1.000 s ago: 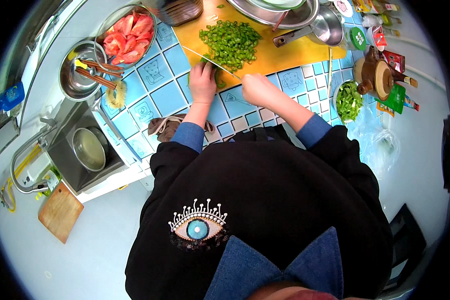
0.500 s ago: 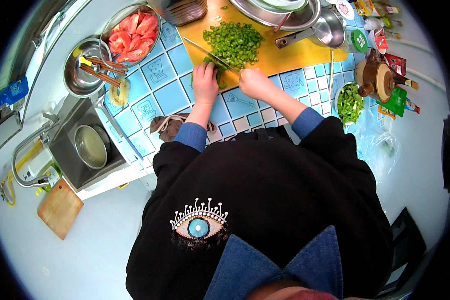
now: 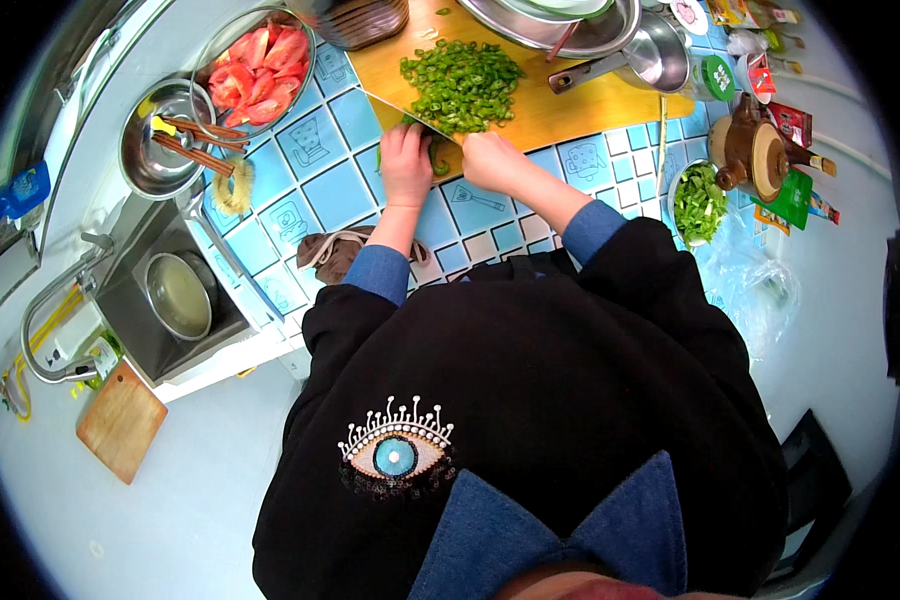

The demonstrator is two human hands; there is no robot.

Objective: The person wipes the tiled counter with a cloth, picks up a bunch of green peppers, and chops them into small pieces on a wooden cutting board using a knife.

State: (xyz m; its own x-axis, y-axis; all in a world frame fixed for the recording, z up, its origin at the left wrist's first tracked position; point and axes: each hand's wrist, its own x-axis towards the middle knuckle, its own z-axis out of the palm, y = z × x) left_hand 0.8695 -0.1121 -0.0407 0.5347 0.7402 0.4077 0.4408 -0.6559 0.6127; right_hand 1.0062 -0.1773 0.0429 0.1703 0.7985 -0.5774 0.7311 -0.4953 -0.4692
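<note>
My right hand (image 3: 492, 161) is closed around the handle of a kitchen knife (image 3: 417, 117), whose blade slants up to the left over the near edge of a yellow cutting board (image 3: 580, 108). Beside the blade, the curled fingers of my left hand (image 3: 407, 168) press on green pepper (image 3: 436, 156), which is mostly hidden under them. Just beyond the knife lies a heap of chopped green pepper (image 3: 462, 84).
A glass bowl of tomato wedges (image 3: 266, 70) and a metal bowl (image 3: 160, 140) with brown sticks across it stand left, above the sink (image 3: 135, 275). Rightward are a saucepan (image 3: 656, 62), a bowl of chopped greens (image 3: 701, 205) and a brown clay pot (image 3: 750, 160). A cloth (image 3: 338, 254) lies near me.
My right hand and the knife have shifted a little to the left and nearer me. My left hand stays on the pepper almost unmoved.
</note>
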